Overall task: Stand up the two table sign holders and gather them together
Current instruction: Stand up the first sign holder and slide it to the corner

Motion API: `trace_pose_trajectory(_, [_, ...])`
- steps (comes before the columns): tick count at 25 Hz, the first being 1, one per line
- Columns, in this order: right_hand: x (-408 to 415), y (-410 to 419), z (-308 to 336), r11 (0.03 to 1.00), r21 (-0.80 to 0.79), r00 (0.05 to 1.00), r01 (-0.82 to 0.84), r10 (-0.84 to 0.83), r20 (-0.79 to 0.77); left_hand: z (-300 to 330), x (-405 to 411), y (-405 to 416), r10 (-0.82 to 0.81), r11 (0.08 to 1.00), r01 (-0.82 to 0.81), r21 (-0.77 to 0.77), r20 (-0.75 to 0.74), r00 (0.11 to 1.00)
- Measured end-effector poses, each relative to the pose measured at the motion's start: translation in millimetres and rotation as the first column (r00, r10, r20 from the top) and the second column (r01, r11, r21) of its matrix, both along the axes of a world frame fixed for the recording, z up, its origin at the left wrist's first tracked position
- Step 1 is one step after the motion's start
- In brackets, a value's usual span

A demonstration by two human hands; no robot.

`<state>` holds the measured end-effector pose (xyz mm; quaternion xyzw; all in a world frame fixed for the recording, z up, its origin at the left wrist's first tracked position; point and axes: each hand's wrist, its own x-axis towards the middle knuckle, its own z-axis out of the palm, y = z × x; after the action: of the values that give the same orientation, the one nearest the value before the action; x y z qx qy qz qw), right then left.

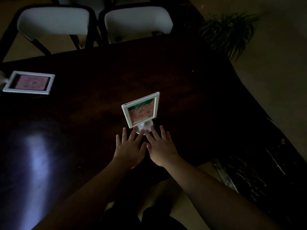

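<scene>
Dimly lit. Near holder (pixel 141 111) stands upright on its round base, mid-table (pixel 191 97), frame turned slightly. Left hand (pixel 128 151) and right hand (pixel 160 149) lie flat, side by side just in front of it, fingers spread wide; a few fingertips (pixel 144 130) touch the base, gripping nothing. Far holder (pixel 29 82) lies flat at the table's left edge, well apart. Two chairs (pixel 137 20) beyond; plant (pixel 229 33) at right.

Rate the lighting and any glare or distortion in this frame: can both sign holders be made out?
Head view: very underexposed; the dark table swallows detail. A bluish glare patch sits lower left. The upright sign holder and the flat sign holder show by their white frames, print unreadable. Wide-angle bending curves the table edge; both hands are dim but distinct.
</scene>
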<state>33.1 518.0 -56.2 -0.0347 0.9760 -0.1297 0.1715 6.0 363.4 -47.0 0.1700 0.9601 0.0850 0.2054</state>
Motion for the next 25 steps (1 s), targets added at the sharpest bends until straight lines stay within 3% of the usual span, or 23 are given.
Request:
trace_pose_trajectory(10, [4,80,-5,0.993,0.033,0.993,0.114,-0.113,-0.030,-8,-21,72,-0.202,0.979,0.200,-0.032,-0.069,0.977])
trace_pose_trajectory(25, [-43,137,-17,0.980,0.080,0.981,0.182,-0.175,-0.085,-15,-82,135,-0.264,0.964,0.266,0.008,-0.091,0.960])
